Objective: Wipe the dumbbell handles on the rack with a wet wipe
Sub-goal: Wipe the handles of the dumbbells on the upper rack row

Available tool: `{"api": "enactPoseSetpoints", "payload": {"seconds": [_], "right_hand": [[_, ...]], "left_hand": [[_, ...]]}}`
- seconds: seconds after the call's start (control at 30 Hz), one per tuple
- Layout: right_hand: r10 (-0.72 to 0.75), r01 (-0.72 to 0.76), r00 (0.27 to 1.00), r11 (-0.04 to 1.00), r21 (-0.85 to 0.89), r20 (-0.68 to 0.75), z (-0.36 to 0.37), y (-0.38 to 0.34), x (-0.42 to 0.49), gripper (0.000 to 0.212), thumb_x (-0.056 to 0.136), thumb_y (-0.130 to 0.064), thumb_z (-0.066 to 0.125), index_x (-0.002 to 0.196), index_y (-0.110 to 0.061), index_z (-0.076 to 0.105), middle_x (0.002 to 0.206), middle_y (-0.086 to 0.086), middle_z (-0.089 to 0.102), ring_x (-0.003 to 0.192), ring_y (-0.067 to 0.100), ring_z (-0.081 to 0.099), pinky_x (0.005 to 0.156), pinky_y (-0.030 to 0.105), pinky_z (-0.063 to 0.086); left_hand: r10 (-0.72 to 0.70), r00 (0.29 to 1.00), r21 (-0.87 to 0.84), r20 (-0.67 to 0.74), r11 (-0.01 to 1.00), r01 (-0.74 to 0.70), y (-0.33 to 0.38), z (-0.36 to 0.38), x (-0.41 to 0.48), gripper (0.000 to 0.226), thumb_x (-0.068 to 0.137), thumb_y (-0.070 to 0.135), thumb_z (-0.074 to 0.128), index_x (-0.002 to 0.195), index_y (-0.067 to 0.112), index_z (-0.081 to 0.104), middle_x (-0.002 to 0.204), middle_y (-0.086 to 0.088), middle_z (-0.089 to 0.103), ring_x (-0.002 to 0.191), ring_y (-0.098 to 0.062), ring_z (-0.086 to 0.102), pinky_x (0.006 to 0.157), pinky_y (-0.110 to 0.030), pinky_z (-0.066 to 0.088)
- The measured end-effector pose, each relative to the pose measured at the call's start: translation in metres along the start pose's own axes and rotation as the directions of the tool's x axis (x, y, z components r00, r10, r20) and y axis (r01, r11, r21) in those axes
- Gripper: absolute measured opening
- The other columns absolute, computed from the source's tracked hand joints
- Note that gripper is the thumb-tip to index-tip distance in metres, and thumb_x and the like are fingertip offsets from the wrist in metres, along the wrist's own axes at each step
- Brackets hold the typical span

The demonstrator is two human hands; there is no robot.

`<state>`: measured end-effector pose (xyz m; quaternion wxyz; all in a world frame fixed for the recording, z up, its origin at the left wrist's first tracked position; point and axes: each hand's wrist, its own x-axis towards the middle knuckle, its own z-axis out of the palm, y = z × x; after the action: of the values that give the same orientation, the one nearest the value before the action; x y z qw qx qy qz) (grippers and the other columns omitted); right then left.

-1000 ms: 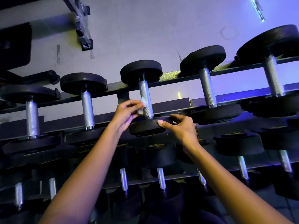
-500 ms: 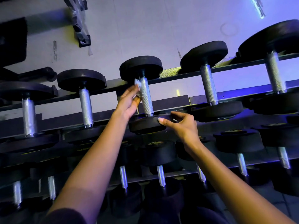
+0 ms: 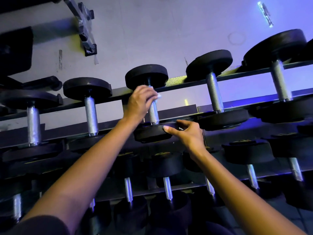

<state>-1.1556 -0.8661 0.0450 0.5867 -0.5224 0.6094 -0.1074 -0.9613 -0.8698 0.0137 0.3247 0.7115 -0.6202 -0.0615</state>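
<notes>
— Up on the top row of the rack (image 3: 245,74), which dumbbell are you on?

— The middle dumbbell (image 3: 146,75). My left hand (image 3: 138,104) is curled round the upper end of its handle (image 3: 153,112), pressing the wet wipe (image 3: 158,96) against the metal. A white corner pokes out just right of my fingers. My right hand (image 3: 188,133) pinches the rim of the near weight head (image 3: 150,134), thumb on the front edge and fingers over the top, to steady it.

— So where does that leave the job?

— Mid-wipe, I'd say. The next move calls for drawing the wipe down the knurled length towards my right hand, twisting round the bar so the back gets covered too. Whether the two handles left of the middle dumbbell (image 3: 33,126) (image 3: 91,114), or the two right of it (image 3: 214,92) (image 3: 281,82), are done, I can't tell.

— And the surroundings?

— Dark steel rails carry the weights, with a lower tier of dumbbells (image 3: 167,187) beneath the middle dumbbell. Behind it is a pale wall (image 3: 152,31), with a black bracket (image 3: 84,22) up to its left and a bluish light strip (image 3: 265,14) far up to its right.
</notes>
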Motion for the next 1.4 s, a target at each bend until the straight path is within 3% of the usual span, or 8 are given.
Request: {"api": "enactPoseSetpoints", "payload": {"seconds": [0.2, 0.37, 0.5, 0.7, 0.83, 1.0, 1.17, 1.4], "right_hand": [[-0.019, 0.019, 1.0, 0.999, -0.038, 0.002, -0.004, -0.004, -0.004, 0.074, 0.061, -0.041, 0.084, 0.124, -0.009, 0.06, 0.121, 0.007, 0.065, 0.114, 0.02, 0.059, 0.1, 0.035, 0.044], [-0.018, 0.018, 1.0, 0.999, -0.046, 0.0, -0.003, -0.002, -0.002, 0.076, 0.06, -0.044, 0.084, 0.124, -0.01, 0.06, 0.122, 0.008, 0.064, 0.116, 0.021, 0.057, 0.101, 0.035, 0.042], [-0.028, 0.029, 0.999, 0.998, -0.062, 0.016, -0.004, -0.001, -0.003, 0.078, 0.06, -0.047, 0.083, 0.126, -0.011, 0.059, 0.123, 0.007, 0.064, 0.117, 0.021, 0.057, 0.101, 0.034, 0.043], [-0.021, 0.022, 1.0, 0.999, -0.043, 0.014, -0.004, -0.001, -0.002, 0.08, 0.059, -0.048, 0.084, 0.126, -0.012, 0.059, 0.123, 0.006, 0.064, 0.117, 0.021, 0.056, 0.101, 0.035, 0.043], [-0.025, 0.026, 0.999, 0.998, -0.049, 0.02, -0.005, -0.001, -0.003, 0.079, 0.059, -0.047, 0.084, 0.125, -0.011, 0.059, 0.122, 0.007, 0.064, 0.117, 0.021, 0.057, 0.102, 0.037, 0.043], [-0.012, 0.012, 1.0, 0.999, -0.038, 0.005, -0.004, -0.002, -0.002, 0.08, 0.058, -0.047, 0.084, 0.125, -0.011, 0.06, 0.123, 0.008, 0.063, 0.117, 0.022, 0.056, 0.103, 0.038, 0.042], [-0.015, 0.015, 1.0, 0.999, -0.031, 0.01, -0.006, -0.003, -0.004, 0.075, 0.061, -0.043, 0.084, 0.124, -0.009, 0.06, 0.121, 0.007, 0.065, 0.114, 0.019, 0.059, 0.101, 0.033, 0.043], [-0.015, 0.015, 1.0, 1.0, -0.025, 0.013, -0.004, -0.004, -0.005, 0.082, 0.057, -0.047, 0.084, 0.124, -0.009, 0.06, 0.123, 0.008, 0.063, 0.117, 0.022, 0.057, 0.103, 0.041, 0.044]], "left_hand": [[0.458, 0.738, 0.026, 0.495, 0.842, -0.539, -0.002, -0.024, 0.002, 0.041, 0.094, 0.039, 0.042, 0.08, 0.01, 0.068, 0.081, -0.001, 0.067, 0.082, -0.019, 0.061, 0.087, -0.027, 0.04], [0.294, 0.753, 0.158, 0.588, 0.872, -0.464, -0.005, -0.011, 0.027, 0.047, 0.09, 0.046, 0.041, 0.076, 0.009, 0.067, 0.075, -0.004, 0.066, 0.077, -0.024, 0.061, 0.085, -0.034, 0.044], [0.352, 0.612, 0.033, 0.708, 0.849, -0.527, 0.007, -0.015, 0.004, 0.05, 0.092, 0.048, 0.037, 0.08, 0.012, 0.069, 0.076, -0.001, 0.066, 0.077, -0.022, 0.06, 0.078, -0.03, 0.046], [0.305, 0.751, 0.081, 0.586, 0.9, -0.428, -0.005, -0.019, 0.028, 0.056, 0.095, 0.05, 0.033, 0.079, 0.008, 0.067, 0.077, -0.005, 0.066, 0.078, -0.025, 0.06, 0.082, -0.038, 0.047], [0.38, 0.655, -0.021, 0.653, 0.874, -0.486, 0.002, -0.022, 0.003, 0.037, 0.094, 0.036, 0.044, 0.084, 0.008, 0.067, 0.082, -0.003, 0.066, 0.084, -0.023, 0.06, 0.084, -0.034, 0.046], [0.279, 0.875, 0.079, 0.397, 0.939, -0.335, -0.013, -0.023, 0.022, 0.04, 0.094, 0.033, 0.046, 0.095, 0.0, 0.068, 0.097, -0.014, 0.068, 0.098, -0.029, 0.062, 0.1, -0.026, 0.038], [0.4, 0.785, -0.075, 0.473, 0.906, -0.417, -0.003, -0.029, -0.017, 0.031, 0.093, 0.029, 0.051, 0.098, 0.004, 0.068, 0.102, -0.01, 0.069, 0.105, -0.024, 0.061, 0.095, -0.035, 0.045], [0.22, 0.938, 0.038, 0.267, 0.97, -0.238, -0.008, -0.022, -0.02, 0.043, 0.095, 0.037, 0.043, 0.102, 0.004, 0.07, 0.109, -0.01, 0.068, 0.111, -0.025, 0.059, 0.102, -0.031, 0.04]]}}
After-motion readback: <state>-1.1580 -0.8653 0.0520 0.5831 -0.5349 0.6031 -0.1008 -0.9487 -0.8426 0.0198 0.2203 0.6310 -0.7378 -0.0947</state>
